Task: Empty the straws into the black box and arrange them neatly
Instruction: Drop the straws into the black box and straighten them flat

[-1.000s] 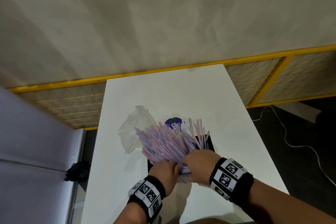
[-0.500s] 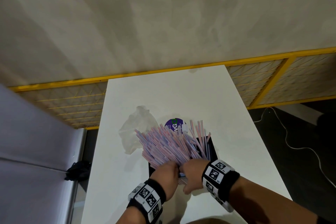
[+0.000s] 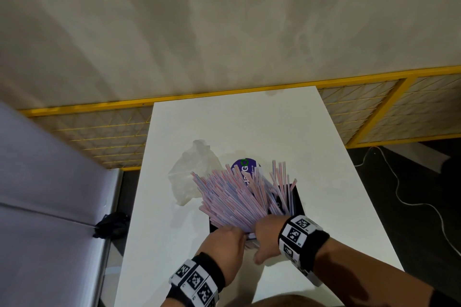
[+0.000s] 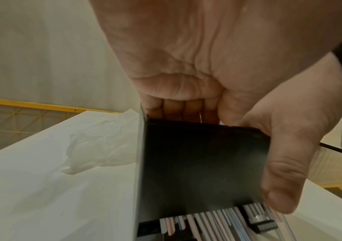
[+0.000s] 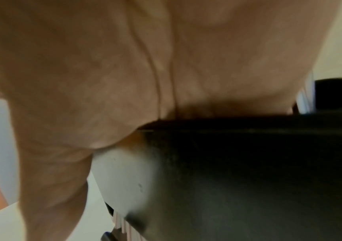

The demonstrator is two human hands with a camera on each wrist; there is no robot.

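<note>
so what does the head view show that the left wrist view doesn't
Only the head view: the far ends of the straws fanned out above the box, a purple label behind them, both wristbands and the right hand at the near ends.

Only the left wrist view: the left hand from below, fingers over the box's top edge and thumb on its side, with straw ends poking out under the near wall.

Both: the box, straws, left hand, crumpled clear bag, white table and yellow fence.
</note>
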